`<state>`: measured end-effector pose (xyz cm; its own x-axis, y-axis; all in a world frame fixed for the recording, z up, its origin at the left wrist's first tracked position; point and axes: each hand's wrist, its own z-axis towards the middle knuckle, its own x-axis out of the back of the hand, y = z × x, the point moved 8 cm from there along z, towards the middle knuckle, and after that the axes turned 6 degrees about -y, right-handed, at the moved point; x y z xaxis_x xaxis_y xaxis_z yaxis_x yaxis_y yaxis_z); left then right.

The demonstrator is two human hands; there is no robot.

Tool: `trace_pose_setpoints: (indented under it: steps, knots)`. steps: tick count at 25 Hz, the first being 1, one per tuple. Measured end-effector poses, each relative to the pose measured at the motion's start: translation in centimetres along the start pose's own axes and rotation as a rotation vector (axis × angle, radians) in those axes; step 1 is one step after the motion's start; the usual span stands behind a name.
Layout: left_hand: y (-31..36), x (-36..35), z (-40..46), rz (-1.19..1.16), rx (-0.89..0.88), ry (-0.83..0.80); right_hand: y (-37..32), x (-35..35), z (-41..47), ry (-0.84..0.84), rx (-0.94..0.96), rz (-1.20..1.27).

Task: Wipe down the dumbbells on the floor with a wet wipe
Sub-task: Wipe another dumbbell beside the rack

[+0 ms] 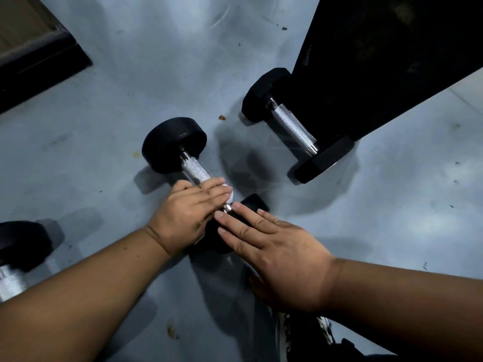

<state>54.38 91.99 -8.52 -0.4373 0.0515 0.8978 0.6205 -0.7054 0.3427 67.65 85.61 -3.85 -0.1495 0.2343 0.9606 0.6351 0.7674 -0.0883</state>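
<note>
- Both bare forearms come in from the bottom edge, nearest the camera, and meet over the round-head dumbbell on the grey floor.
- Left hand: fingers curled over the near half of the knurled steel handle, wrapping a white wet wipe round it; a bit of wipe shows just past the fingertips.
- Right hand: fingers straight and slightly spread, lying flat on the near black rubber head, fingertips just beside the chrome collar and close to the left hand's fingers.
- Open floor lies beyond the left fingers, on the far and left sides of the round far head; the floor is smooth, scuffed and spotted with small stains.
- Beyond the right fingertips, a hex-head dumbbell with a knurled handle lies apart from the held one, with a strip of bare floor between.
- Its far side sits against a tall black panel that closes off the upper right.
- Left of the left forearm, a third dumbbell is cut by the frame edge.
- A dark ledge fills the upper left corner.
- Under the right forearm, a patterned shoe shows.
</note>
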Motion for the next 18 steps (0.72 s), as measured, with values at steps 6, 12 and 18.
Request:
trace_pose_setpoints:
  steps: [6, 12, 18]
  knots:
    - [-4.0, 1.6, -0.3, 0.005, 0.371, 0.16, -0.7, 0.0, -0.1, -0.027, 0.029, -0.036]
    - [-1.3, 1.0, -0.6, 0.021, 0.067, 0.024, -1.3, -0.3, 0.0, -0.04, 0.063, -0.058]
    - [-2.3, 0.8, -1.0, -0.067, 0.385, 0.172, -1.4, -0.2, -0.3, -0.011, 0.094, -0.025]
